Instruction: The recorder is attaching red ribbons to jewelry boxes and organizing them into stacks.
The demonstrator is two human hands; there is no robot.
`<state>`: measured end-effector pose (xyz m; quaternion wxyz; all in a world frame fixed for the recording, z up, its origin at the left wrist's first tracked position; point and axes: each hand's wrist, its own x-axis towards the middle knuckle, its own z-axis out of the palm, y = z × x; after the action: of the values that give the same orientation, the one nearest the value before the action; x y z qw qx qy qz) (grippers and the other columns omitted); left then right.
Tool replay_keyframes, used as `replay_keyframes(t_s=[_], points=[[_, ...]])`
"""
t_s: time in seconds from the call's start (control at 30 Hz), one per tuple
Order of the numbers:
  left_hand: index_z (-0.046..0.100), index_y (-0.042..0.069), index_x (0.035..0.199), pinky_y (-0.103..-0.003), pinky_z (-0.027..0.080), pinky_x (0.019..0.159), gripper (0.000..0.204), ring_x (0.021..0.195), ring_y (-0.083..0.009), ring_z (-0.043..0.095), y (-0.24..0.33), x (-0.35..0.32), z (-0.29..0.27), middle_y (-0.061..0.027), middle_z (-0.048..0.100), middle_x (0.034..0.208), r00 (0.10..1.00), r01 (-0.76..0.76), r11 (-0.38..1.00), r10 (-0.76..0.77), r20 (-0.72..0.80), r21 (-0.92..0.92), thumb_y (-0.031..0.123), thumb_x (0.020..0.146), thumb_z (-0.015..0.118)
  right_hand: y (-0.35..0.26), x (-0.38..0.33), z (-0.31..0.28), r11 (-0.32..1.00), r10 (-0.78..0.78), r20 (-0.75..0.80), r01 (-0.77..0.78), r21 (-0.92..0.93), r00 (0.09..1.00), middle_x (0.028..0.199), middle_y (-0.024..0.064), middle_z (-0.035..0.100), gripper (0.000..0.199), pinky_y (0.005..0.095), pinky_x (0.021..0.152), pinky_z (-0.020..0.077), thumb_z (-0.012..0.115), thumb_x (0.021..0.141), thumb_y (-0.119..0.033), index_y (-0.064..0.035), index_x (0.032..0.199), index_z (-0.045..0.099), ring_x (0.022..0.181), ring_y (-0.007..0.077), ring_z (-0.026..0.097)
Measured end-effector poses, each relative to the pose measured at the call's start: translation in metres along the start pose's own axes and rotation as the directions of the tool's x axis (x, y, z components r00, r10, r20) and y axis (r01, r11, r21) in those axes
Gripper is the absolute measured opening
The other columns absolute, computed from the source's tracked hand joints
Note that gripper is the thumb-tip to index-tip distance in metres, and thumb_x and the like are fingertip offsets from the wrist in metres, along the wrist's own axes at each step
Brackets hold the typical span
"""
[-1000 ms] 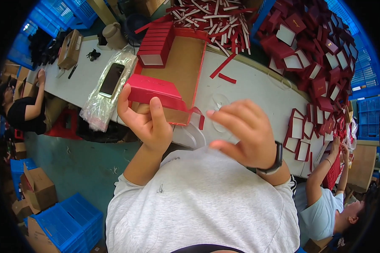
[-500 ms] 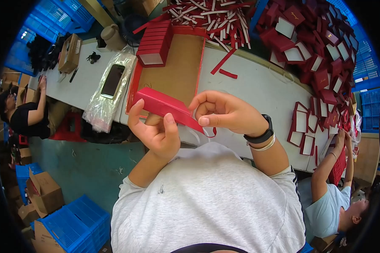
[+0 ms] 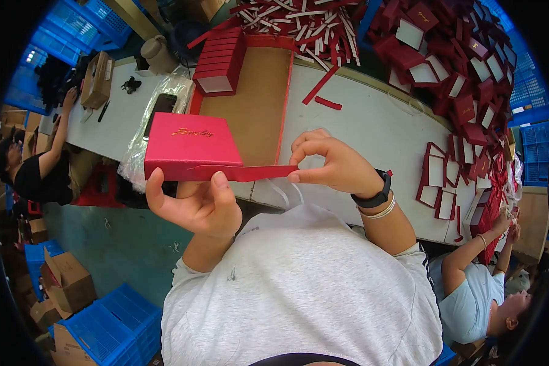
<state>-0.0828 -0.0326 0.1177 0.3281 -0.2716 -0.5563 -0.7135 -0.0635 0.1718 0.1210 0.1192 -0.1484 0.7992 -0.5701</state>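
My left hand [image 3: 198,207] holds a flat red gift box [image 3: 192,141] from below, its thumb and fingers along the near side. The box's top, with gold lettering, faces up. Along the box's near side runs a red strip [image 3: 259,173], whose free end sticks out to the right. That end is pinched between the thumb and forefinger of my right hand [image 3: 332,166], which wears a black wristband. Whether the box has anything inside is hidden.
Behind the box lies a red-rimmed tray [image 3: 285,113] with stacked red boxes [image 3: 218,68] at its left. A phone [image 3: 165,105] on plastic wrap is partly covered. Loose strips [image 3: 311,27] and a large box heap [image 3: 445,67] fill the back. Co-workers sit at left and right [image 3: 470,296].
My left hand has moved left and turned the box so its lettered top shows. The strip now stretches out straight from the box to my right hand, which has barely moved.
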Motion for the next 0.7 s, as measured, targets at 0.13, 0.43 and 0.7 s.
replay_keyframes(t_s=[0.13,0.43,0.7], points=[[0.021,0.009,0.134,-0.037,0.046,0.091,0.067,0.102,-0.0199,0.057,0.000,0.002,-0.007,-0.0194,0.058,0.110,1.000,0.013,0.999,-0.013,0.017,0.044,-0.008,0.077,0.050,-0.002,-0.002,0.000,0.975,-0.206,-0.158,0.190,-0.112,0.966,0.088,0.0028,0.060,0.015,0.0300,0.083,0.0385,0.072,0.076,-0.016,-0.0055,0.079,0.062,0.095,0.0174,0.051],[0.019,0.006,0.135,-0.035,0.041,0.095,0.060,0.109,-0.0188,0.052,0.005,0.017,-0.009,-0.0173,0.059,0.112,0.964,0.182,0.961,-0.216,-0.153,-0.206,-0.004,0.084,0.050,-0.048,-0.011,-0.005,0.992,0.077,-0.214,-0.052,0.119,0.974,0.065,0.0019,0.060,0.017,0.0201,0.052,0.0387,0.065,0.082,-0.006,-0.0010,0.098,0.064,0.055,0.0065,0.053],[0.022,0.006,0.134,-0.032,0.044,0.088,0.055,0.101,-0.0188,0.055,0.001,0.026,-0.019,-0.0172,0.059,0.107,0.950,0.149,0.988,-0.154,-0.270,-0.041,-0.002,0.088,0.050,-0.032,-0.013,-0.025,0.979,0.127,-0.328,-0.171,-0.108,0.936,0.064,0.0057,0.060,0.014,0.0225,0.052,0.0419,0.068,0.078,-0.011,-0.0005,0.086,0.065,0.054,0.0107,0.052]])
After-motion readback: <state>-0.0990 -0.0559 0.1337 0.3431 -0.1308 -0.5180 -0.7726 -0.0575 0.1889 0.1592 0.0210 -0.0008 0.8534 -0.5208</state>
